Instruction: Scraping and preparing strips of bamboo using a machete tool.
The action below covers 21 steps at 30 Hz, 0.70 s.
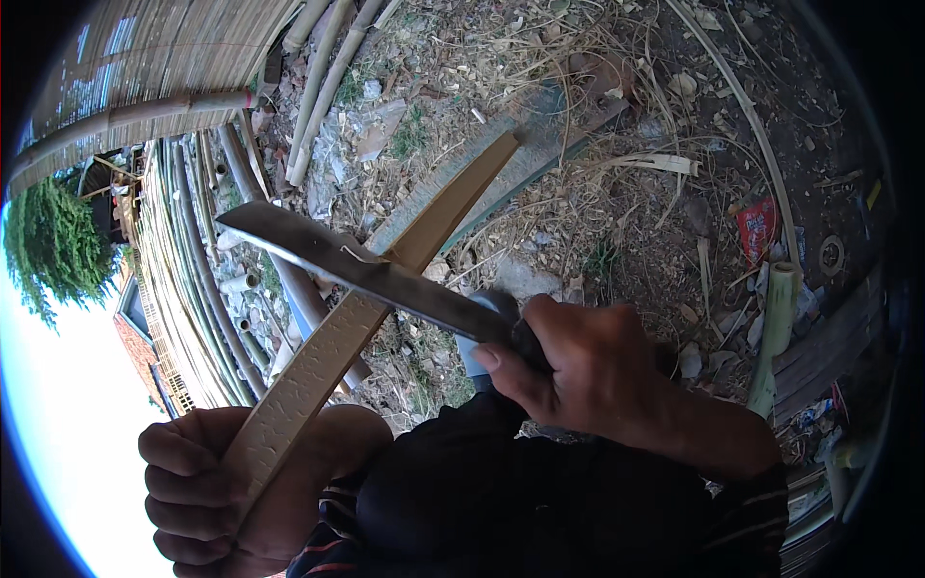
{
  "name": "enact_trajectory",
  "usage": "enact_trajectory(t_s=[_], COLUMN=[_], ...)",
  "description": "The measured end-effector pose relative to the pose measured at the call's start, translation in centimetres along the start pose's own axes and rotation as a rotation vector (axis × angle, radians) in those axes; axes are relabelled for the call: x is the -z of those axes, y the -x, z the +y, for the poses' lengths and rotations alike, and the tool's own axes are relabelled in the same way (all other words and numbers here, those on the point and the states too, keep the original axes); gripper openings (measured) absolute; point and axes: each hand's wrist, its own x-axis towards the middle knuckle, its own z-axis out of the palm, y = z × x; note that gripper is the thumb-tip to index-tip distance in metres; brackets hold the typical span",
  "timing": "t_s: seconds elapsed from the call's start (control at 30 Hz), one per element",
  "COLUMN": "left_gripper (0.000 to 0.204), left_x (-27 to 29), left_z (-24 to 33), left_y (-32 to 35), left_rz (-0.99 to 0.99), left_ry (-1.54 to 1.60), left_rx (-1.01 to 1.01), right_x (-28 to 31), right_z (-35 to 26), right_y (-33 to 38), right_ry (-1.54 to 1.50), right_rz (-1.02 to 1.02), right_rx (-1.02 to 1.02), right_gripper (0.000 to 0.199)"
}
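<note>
Gripping the near end of a bamboo strip (323,349), my L hand (198,486) is clenched, fingers curled round it. Strip runs from L hand up & away to the R, far end narrowing to a blunt tip, well fwd of both hands. Its face just beyond L hand is pale, w/ many small marks.

My R hand (602,366) is closed on the dark handle of a knife (313,252), thumb near the blade base. Blade is long, broad & grey; it extends from R hand to the L, crossing over the strip approx. midway, fwd of L hand. Thin pale curl at the crossing. Cannot tell how deep the edge sits.

Fwd of both hands, a greenish sheet (551,108) lies on the ground under the line of the strip's tip. Shavings (617,217) are scattered fwd of R hand. Red wrapper (756,231) & upright green bamboo piece (777,313): R of R hand. Long poles (183,275): fwd of L hand; woven panel (173,58) farther out, same side.
</note>
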Motion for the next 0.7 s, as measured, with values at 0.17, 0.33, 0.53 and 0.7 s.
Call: enact_trajectory(t_s=[0.17,0.33,0.53,0.7], left_gripper=[0.036,0.038,0.039,0.039], left_x=[0.4,1.4,0.6,1.0], left_z=[0.4,-0.3,-1.4,-0.7], left_y=[-0.7,-0.7,-0.3,-0.9], left_rz=[0.002,-0.025,0.076,0.003], left_ry=[0.065,0.226,-0.142,0.2], left_rx=[-0.011,0.122,-0.017,0.121], right_x=[-1.3,-0.6,-2.0,-3.0], right_z=[5.4,3.9,7.5,14.0], right_y=[-0.9,0.5,-1.3,0.3], right_ry=[0.093,0.002,0.25,0.221], right_rz=[0.048,0.057,0.013,0.046], right_rx=[-0.014,0.186,-0.21,-0.328], right_gripper=[0.048,0.048,0.056,0.048])
